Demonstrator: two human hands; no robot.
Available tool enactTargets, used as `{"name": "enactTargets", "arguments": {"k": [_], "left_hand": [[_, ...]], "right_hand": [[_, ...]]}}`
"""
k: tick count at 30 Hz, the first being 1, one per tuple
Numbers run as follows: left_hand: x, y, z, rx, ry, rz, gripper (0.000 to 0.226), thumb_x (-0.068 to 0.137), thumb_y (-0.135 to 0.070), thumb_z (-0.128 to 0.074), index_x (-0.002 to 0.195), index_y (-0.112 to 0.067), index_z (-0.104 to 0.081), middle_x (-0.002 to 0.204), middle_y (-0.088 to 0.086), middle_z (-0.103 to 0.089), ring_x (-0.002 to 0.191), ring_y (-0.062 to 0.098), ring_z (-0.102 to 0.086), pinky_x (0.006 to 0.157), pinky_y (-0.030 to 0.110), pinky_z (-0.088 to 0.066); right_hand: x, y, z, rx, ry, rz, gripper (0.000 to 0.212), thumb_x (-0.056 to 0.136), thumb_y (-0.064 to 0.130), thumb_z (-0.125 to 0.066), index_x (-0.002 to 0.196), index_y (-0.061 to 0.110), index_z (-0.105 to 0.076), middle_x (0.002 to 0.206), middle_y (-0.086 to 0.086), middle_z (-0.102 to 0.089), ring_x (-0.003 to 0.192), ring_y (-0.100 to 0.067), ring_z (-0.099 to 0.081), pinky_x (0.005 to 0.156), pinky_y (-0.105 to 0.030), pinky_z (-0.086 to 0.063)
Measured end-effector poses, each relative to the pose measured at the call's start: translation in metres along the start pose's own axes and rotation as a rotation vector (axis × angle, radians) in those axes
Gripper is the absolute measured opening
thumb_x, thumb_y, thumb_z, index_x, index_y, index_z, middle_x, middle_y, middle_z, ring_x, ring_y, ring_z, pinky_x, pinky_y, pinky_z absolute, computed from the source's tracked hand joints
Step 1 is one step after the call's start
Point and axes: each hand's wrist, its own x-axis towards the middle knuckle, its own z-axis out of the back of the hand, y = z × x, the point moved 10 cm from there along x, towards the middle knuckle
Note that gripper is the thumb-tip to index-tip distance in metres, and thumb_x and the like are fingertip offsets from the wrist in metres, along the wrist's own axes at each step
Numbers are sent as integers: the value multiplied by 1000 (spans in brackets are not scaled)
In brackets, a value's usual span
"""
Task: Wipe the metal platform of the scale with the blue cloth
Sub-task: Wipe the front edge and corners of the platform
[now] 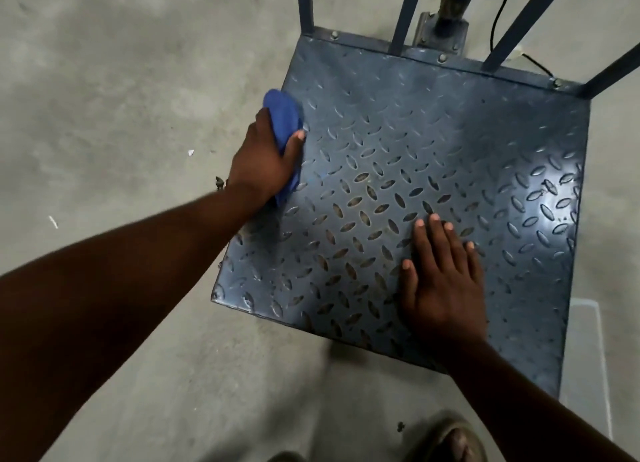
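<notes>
Metal platform [433, 156]: blue-grey tread plate of the scale, sitting on a concrete floor [104, 80], glare patch toward its right side. Blue cloth [284, 115]: bunched, at the platform's left edge, part overhanging the floor. Left hand [265, 160] grips the cloth, fingers curled round it, thumb tip against the plate. Right hand [443, 281]: flat, fingers straight and slightly spread, pressed palm-down on the platform's near part. Blue upright bars [408, 14] rise from the platform's far edge, bolted along a strip. A sandalled foot [457, 442] stands near the platform's front edge.
</notes>
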Motion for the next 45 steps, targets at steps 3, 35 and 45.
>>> {"name": "enactTargets", "arguments": {"k": [3, 35, 45], "left_hand": [[-52, 0, -5, 256, 16, -151, 80, 112, -59, -35, 171, -8, -18, 176, 23, -18, 160, 42, -28, 125, 52, -35], [13, 16, -2, -84, 132, 286, 67, 105, -66, -53, 144, -12, -51, 140, 22, -64, 128, 42, -62, 102, 40, -47], [-45, 47, 1, -270, 268, 407, 92, 76, -93, -53, 135, -25, -66, 127, 7, -74, 114, 28, -72, 106, 49, -57]], "right_hand": [[3, 0, 1, -6, 29, 2, 66, 106, 49, -25, 166, 22, -16, 173, -4, -14, 161, -22, -9, 130, -47, -8], [5, -3, 1, 1, 43, 21, 71, 103, 52, -38, 165, 20, -23, 172, -6, -20, 159, -26, -17, 129, -51, -10], [6, -2, 2, -1, 44, 22, 70, 104, 51, -35, 165, 19, -23, 172, -7, -20, 159, -28, -17, 129, -52, -13]]}}
